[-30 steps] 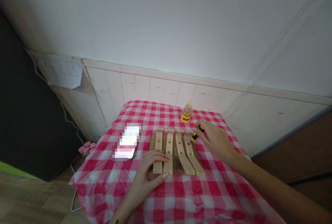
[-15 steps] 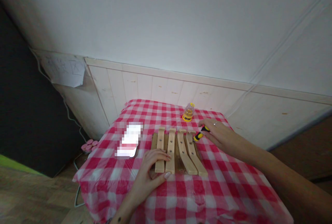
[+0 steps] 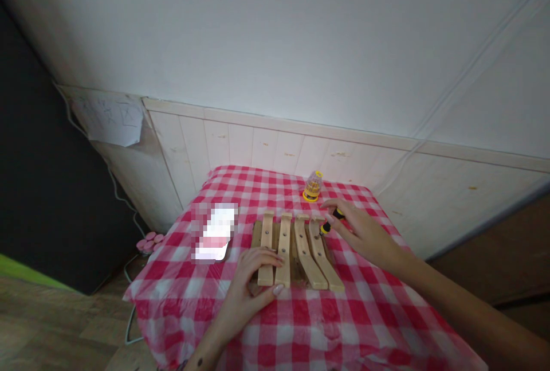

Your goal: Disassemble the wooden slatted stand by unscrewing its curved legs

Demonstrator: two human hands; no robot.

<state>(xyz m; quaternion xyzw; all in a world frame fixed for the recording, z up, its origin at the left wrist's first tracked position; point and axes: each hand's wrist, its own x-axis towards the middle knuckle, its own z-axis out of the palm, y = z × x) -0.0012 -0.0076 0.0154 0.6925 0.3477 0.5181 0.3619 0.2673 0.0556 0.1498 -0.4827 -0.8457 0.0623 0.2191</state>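
Note:
A wooden rack [image 3: 294, 262] lies on the table: a board with several pale curved slats, each with screws. My left hand [image 3: 255, 273] grips its front left part, with the fingers across the left slats and the thumb at the near edge. In my right hand [image 3: 350, 225] is a small black-and-yellow screwdriver [image 3: 325, 227], tilted, its handle partly hidden by my fingers. Its tip is at the upper screw of the rightmost slat [image 3: 322, 253]. Behind the rack stands a clear, yellow-based case of screwdriver bits [image 3: 312, 186].
A phone [image 3: 217, 233] with a lit, blurred screen lies left of the rack. The table has a red-and-white checked cloth [image 3: 206, 313] and stands against a white panelled wall [image 3: 240, 144]. Pink round things [image 3: 150, 242] and a cable [image 3: 129, 325] are at the left.
My right hand has shifted its fingers and turned slightly around the screwdriver, whose tip stays at the same screw. My left hand keeps its place on the rack. The view has shifted a little.

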